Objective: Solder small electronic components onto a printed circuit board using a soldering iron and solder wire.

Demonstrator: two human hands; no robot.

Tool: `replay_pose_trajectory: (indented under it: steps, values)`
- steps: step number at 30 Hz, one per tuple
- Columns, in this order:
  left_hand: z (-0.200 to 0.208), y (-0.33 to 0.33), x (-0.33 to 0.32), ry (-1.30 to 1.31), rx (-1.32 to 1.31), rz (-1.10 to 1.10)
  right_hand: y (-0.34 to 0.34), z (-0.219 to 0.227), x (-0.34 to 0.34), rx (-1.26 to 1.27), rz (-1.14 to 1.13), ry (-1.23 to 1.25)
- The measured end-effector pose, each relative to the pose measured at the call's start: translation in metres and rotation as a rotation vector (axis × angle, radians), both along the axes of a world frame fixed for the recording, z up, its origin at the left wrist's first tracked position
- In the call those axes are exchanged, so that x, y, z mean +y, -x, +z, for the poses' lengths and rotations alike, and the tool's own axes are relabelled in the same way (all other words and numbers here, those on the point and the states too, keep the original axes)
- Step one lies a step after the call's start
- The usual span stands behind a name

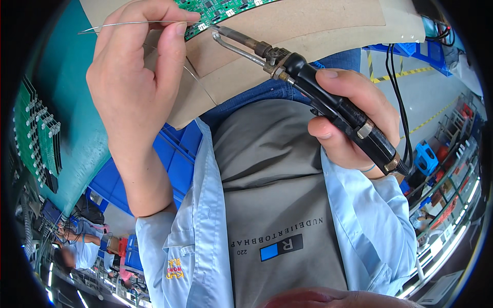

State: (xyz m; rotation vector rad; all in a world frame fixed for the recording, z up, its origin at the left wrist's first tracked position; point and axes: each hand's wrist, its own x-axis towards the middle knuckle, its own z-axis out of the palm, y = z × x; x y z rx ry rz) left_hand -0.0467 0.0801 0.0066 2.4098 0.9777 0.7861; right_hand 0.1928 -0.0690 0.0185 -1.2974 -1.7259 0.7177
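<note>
Thumb and fingers of my left hand pinch a thin silvery solder wire. One end of it points at the near edge of a green circuit board, and the other sticks out leftward past my knuckles. My right hand grips the black handle of a soldering iron that has a bent metal tube along its underside. The iron's tip is at a white connector on the board's edge, close to the wire's end; whether they touch is too small to tell.
Brown cardboard lies under the board on a teal mat. Several green circuit boards stand at the far left. Black cables run beside my right hand. A blue bin sits below the left forearm. Other people work in the background.
</note>
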Motion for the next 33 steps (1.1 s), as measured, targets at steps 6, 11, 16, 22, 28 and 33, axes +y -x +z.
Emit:
replay_pose_trajectory:
  steps: [6,11,16,22,28,33]
  values:
    - [-0.004,-0.002,0.002,-0.003,-0.042,0.001,-0.007,-0.001,-0.003,0.064,0.034,0.003]
    - [-0.006,-0.009,0.000,-0.172,-0.005,0.001,-0.014,-0.008,0.001,0.213,-0.079,-0.139]
    - [0.006,-0.018,-0.017,0.029,-0.073,0.146,-0.057,-0.014,0.007,0.265,-0.183,-0.186]
    - [0.031,0.001,-0.050,0.029,-0.529,0.021,-0.105,-0.026,0.054,0.463,-0.517,-0.404]
    - [0.138,0.018,-0.094,0.424,-0.773,-0.485,-0.140,-0.047,0.069,0.078,-0.736,-0.223]
    - [0.131,-0.022,-0.110,-0.055,-1.197,-0.439,-0.124,-0.039,0.073,0.546,-0.645,-0.276]
